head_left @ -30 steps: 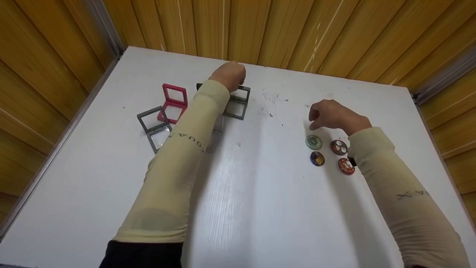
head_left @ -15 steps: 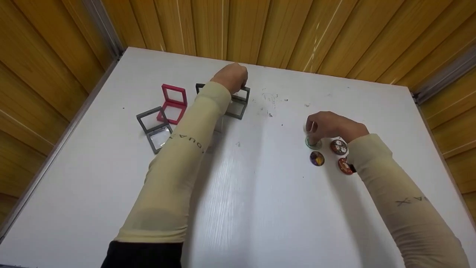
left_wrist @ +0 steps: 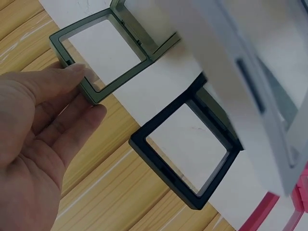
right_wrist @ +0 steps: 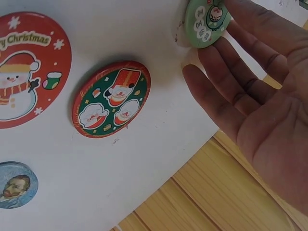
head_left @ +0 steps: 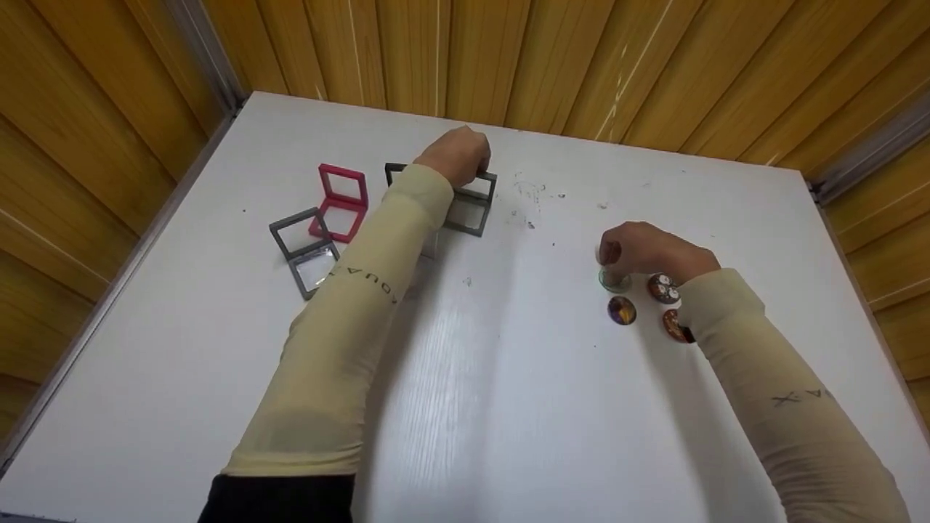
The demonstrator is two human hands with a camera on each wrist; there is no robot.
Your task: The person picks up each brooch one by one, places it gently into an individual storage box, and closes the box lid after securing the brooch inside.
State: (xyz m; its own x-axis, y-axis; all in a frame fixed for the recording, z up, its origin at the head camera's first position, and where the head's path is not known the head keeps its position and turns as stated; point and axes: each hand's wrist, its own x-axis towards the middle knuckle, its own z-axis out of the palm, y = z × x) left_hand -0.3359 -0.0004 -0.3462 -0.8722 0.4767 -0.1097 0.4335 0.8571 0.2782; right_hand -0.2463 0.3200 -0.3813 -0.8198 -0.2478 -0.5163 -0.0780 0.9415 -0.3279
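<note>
In the head view my left hand (head_left: pixel 454 154) is at the back of the table over an open, hinged green frame. The left wrist view shows its thumb and fingers pinching a corner of the raised panel of this green frame (left_wrist: pixel 124 81). A black frame (left_wrist: pixel 166 176) stands beside it, and a white frame (left_wrist: pixel 226 96) looms blurred in front. My right hand (head_left: pixel 650 250) is low over the table at the right, pinching a green round badge (right_wrist: pixel 204 26) at its edge. Close by lies a badge with Santa figures (right_wrist: pixel 110 101).
A pink frame (head_left: pixel 341 199) and a grey frame (head_left: pixel 309 250) stand open left of my left sleeve. Near the right hand lie a red snowman badge (right_wrist: pixel 29 72), a portrait badge (right_wrist: pixel 17 185) and a dark purple and yellow badge (head_left: pixel 622 310). Wood-patterned panels (head_left: pixel 552 65) border the white table.
My right hand has come down toward me onto the green badge and taken hold of it. The left hand stays at the green frame, shifting only slightly.
</note>
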